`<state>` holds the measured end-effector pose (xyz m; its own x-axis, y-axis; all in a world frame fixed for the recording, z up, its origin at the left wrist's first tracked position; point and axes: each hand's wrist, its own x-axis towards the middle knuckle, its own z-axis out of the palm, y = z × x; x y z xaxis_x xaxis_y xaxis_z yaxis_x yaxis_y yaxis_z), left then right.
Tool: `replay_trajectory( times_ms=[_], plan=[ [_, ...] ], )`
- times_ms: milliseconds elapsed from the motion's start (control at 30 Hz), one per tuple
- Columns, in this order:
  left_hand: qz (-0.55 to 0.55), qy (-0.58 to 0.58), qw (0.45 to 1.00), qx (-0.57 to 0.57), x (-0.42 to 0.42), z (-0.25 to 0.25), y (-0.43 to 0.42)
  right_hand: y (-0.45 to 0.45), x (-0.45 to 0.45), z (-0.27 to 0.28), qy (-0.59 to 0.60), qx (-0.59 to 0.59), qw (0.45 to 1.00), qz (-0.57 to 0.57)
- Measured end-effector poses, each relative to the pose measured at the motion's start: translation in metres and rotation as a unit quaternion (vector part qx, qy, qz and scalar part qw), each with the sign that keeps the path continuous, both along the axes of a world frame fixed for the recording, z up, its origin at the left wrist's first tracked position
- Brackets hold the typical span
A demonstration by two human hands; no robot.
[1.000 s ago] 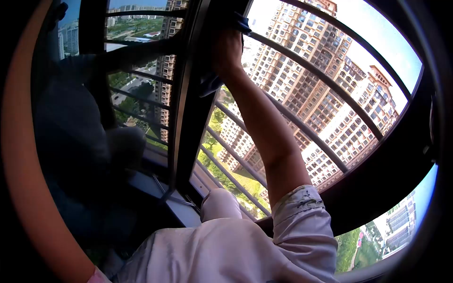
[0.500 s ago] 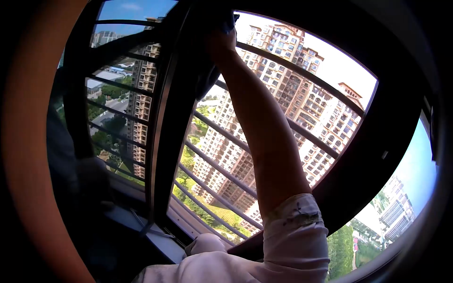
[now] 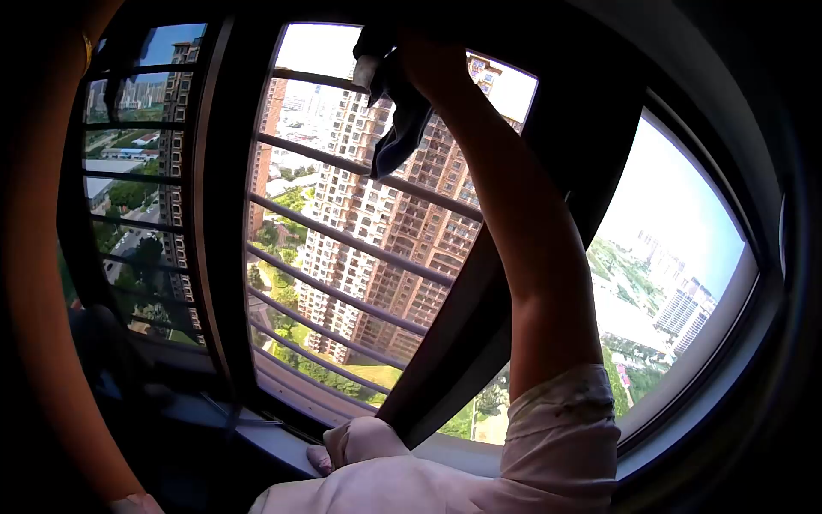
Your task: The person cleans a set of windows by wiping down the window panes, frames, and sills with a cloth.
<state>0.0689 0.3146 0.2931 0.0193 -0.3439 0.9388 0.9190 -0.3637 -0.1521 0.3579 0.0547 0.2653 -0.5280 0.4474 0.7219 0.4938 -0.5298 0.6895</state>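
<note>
High up at the top of the window, my right hand (image 3: 432,68) is closed on a dark cloth (image 3: 401,124). The cloth hangs below the fingers, in front of the upper part of the middle window pane (image 3: 342,223). A lighter patch shows at the cloth's left side. My right arm reaches up from a pale, rolled sleeve. Along the left edge my left arm is raised, with a yellowish band near the wrist. Only a little of my left hand (image 3: 107,15) shows at the top left corner, and its fingers are hidden.
Horizontal bars (image 3: 351,236) run across behind the middle pane. A dark upright frame (image 3: 224,206) divides it from the left pane (image 3: 141,197), which carries dark reflections. A wide dark post (image 3: 467,334) separates the right pane (image 3: 668,274). Tall buildings stand outside; a sill (image 3: 282,447) runs below.
My right hand and the cloth have moved right, from beside the left upright frame to over the middle pane. The view has turned, showing more of the right pane.
</note>
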Motion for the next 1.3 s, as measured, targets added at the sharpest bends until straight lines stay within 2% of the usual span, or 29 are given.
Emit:
replay_trajectory(
  times_ms=[33, 100, 167, 233, 267, 333, 367, 433, 467, 567, 633, 667, 733, 767, 800, 900, 967, 1000, 1033, 1100, 1167, 1233, 1300],
  plan=[
    [-0.032, -0.024, 0.997, -0.070, -0.001, -0.003, -0.014, -0.020, -0.004, 0.000, 0.053, 0.004, 0.999, 0.014],
    [0.011, 0.015, 0.999, -0.051, -0.008, -0.001, -0.021, -0.061, -0.020, -0.002, 0.154, 0.019, 0.987, 0.046],
    [0.062, 0.059, 0.996, -0.033, -0.016, -0.005, -0.018, -0.099, -0.006, -0.004, -0.029, 0.059, 0.984, -0.168],
    [0.120, 0.105, 0.987, -0.017, -0.028, -0.009, -0.007, -0.117, -0.023, -0.010, 0.147, 0.112, 0.963, -0.196],
    [0.098, 0.121, 0.988, 0.012, -0.035, -0.008, -0.002, -0.124, -0.031, -0.014, 0.231, 0.136, 0.941, -0.207],
    [0.052, 0.150, 0.985, 0.071, -0.052, -0.001, -0.001, -0.134, -0.039, -0.015, 0.189, 0.135, 0.953, -0.196],
    [0.062, 0.127, 0.990, 0.020, -0.063, 0.002, -0.007, -0.137, -0.044, -0.017, 0.168, 0.135, 0.958, -0.190],
    [0.081, 0.082, 0.990, -0.080, -0.089, 0.001, -0.028, -0.131, -0.071, -0.019, 0.261, 0.146, 0.932, -0.206],
    [0.129, 0.054, 0.988, -0.070, -0.102, -0.001, -0.041, -0.128, -0.083, -0.023, 0.306, 0.150, 0.915, -0.214],
    [0.165, 0.039, 0.978, -0.122, -0.123, 0.004, -0.042, -0.126, -0.072, -0.065, 0.220, 0.197, 0.943, -0.152],
    [0.153, 0.047, 0.980, -0.120, -0.126, 0.000, -0.042, -0.124, -0.074, -0.107, 0.150, 0.160, 0.901, -0.374],
    [0.159, 0.045, 0.979, -0.123, -0.127, 0.000, -0.043, -0.120, -0.060, -0.132, 0.213, 0.185, 0.914, -0.292],
    [0.169, 0.042, 0.977, -0.122, -0.127, 0.000, -0.043, -0.126, -0.063, -0.157, 0.282, 0.165, 0.920, -0.218],
    [0.174, 0.040, 0.977, -0.118, -0.126, -0.001, -0.042, -0.134, -0.082, -0.158, 0.289, 0.121, 0.922, -0.228],
    [0.178, 0.037, 0.977, -0.114, -0.126, 0.000, -0.042, -0.140, -0.100, -0.152, 0.295, 0.079, 0.922, -0.239],
    [0.159, 0.053, 0.977, -0.131, -0.127, -0.001, -0.046, -0.162, -0.134, -0.090, 0.201, 0.156, 0.965, -0.063],
    [0.156, 0.053, 0.977, -0.137, -0.128, -0.002, -0.049, -0.177, -0.112, -0.032, 0.145, 0.182, 0.965, -0.119],
    [0.155, 0.053, 0.977, -0.140, -0.128, -0.002, -0.049, -0.189, -0.093, 0.006, 0.074, 0.163, 0.974, -0.140],
    [0.159, 0.053, 0.976, -0.141, -0.128, -0.001, -0.048, -0.188, -0.083, 0.020, -0.005, 0.164, 0.973, -0.162],
    [0.170, 0.054, 0.973, -0.144, -0.127, -0.002, -0.046, -0.178, -0.069, 0.035, -0.175, 0.196, 0.943, -0.203],
    [0.184, 0.044, 0.975, -0.118, -0.124, -0.007, -0.044, -0.170, -0.058, 0.024, -0.212, 0.223, 0.928, -0.209],
    [0.182, 0.048, 0.976, -0.110, -0.128, -0.005, -0.046, -0.168, -0.050, 0.009, -0.117, 0.242, 0.947, -0.177],
    [0.156, 0.074, 0.977, -0.128, -0.132, -0.004, -0.051, -0.168, -0.077, -0.013, 0.051, 0.232, 0.940, -0.245]
  ],
)
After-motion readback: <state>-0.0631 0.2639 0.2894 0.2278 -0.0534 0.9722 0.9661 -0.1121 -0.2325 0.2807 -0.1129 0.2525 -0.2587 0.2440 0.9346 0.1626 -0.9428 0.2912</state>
